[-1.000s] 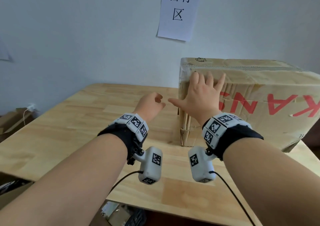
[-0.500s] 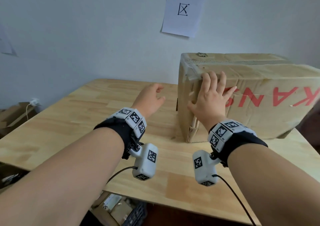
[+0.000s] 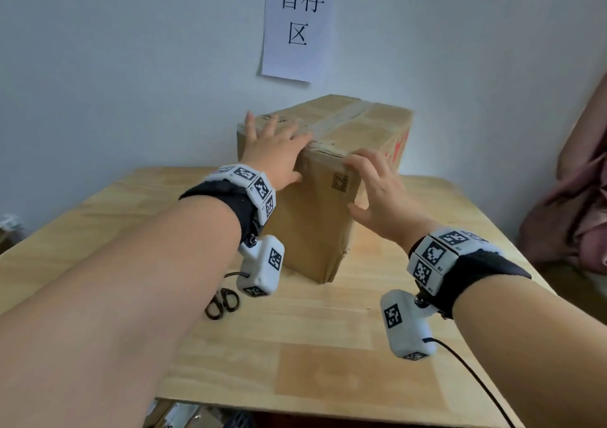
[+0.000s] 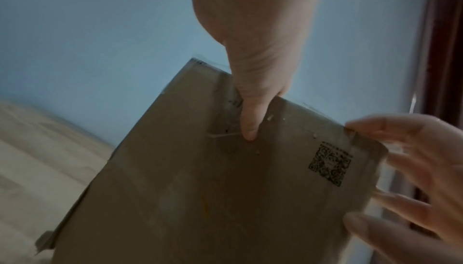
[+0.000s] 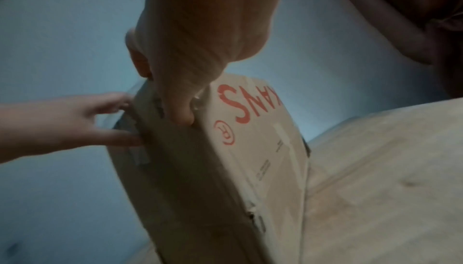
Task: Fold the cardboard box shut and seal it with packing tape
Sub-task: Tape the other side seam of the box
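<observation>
A taped-shut cardboard box (image 3: 315,224) stands on the wooden table (image 3: 328,345) with its short end, which bears a QR code (image 3: 340,182), towards me. A clear tape strip (image 3: 341,117) runs along its top. My left hand (image 3: 272,151) lies on the top near-left corner with its fingers spread flat. Its thumb (image 4: 248,127) presses on the end face. My right hand (image 3: 371,188) touches the top near-right corner with spread fingers, and its thumb (image 5: 180,117) sits on the vertical edge beside the red lettering (image 5: 235,107).
Black-handled scissors (image 3: 223,303) lie on the table under my left forearm. A paper sign (image 3: 299,23) hangs on the wall behind the box. Pink cloth (image 3: 578,204) is at the right edge. Boxes show below the table's front edge.
The box has turned from its long red-lettered side to its short end facing me. My left hand went from hovering beside it onto its top. My right hand shifted to the near-right corner.
</observation>
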Tool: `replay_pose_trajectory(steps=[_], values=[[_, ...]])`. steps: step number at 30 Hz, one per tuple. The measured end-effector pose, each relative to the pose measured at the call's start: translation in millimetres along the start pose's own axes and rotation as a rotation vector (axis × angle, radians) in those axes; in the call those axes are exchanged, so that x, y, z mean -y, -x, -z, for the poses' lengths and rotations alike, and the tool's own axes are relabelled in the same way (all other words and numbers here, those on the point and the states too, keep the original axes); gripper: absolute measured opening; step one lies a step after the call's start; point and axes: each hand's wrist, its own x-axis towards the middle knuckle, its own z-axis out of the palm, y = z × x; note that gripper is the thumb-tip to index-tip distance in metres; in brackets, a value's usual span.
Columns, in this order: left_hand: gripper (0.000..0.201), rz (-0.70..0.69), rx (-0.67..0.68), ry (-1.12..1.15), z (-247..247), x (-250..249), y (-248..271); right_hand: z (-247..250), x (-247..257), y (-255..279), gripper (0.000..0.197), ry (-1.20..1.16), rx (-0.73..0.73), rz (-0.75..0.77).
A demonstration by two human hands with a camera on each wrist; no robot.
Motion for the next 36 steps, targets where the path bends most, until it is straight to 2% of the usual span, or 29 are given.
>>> replay_pose_trajectory(steps=[2, 6, 10, 12, 14, 16, 18, 21, 24, 26, 30, 34, 36], values=[[0.068, 0.052, 0.026, 0.018, -2, 7, -4, 4, 16, -15, 0.057, 0.064, 0.003, -0.083], [0.068, 0.069, -0.032, 0.052, -14, 16, -2, -3, 48, -48, 0.056, 0.42, 0.071, -0.152], [0.069, 0.077, -0.096, 0.157, -21, 32, 0, -13, 53, -57, 0.047, 0.469, 0.119, -0.21], [0.072, 0.166, -0.106, 0.196, -24, 51, -1, -11, 47, -54, 0.048, 0.506, 0.07, -0.225], [0.077, 0.257, -0.056, 0.229, -27, 70, -2, -5, 35, -49, 0.051, 0.512, 0.057, -0.264], [0.081, 0.303, 0.031, 0.379, -31, 81, -3, 5, 19, -46, 0.055, 0.487, 0.088, -0.361], [0.084, 0.271, 0.103, 0.629, -36, 77, -5, 12, 5, -43, 0.055, 0.424, 0.127, -0.481], [0.083, 0.244, 0.108, 0.878, -43, 52, -6, 19, -7, -40, 0.051, 0.384, 0.161, -0.567], [0.092, 0.307, -0.007, 0.986, -48, 33, -7, 27, -7, -40, 0.045, 0.522, 0.151, -0.497], [0.091, 0.301, -0.026, 1.007, -50, 28, -5, 33, -4, -44, 0.043, 0.576, 0.16, -0.412], [0.061, 0.209, -0.057, 1.019, -40, 12, 2, 33, 4, -50, 0.052, 0.533, 0.239, -0.244], [0.041, 0.116, -0.077, 1.019, -27, -5, 8, 27, 9, -45, 0.043, 0.399, 0.205, -0.248], [0.036, 0.119, -0.131, 1.025, -26, -8, 16, 29, 7, -40, 0.041, 0.385, 0.193, -0.245]])
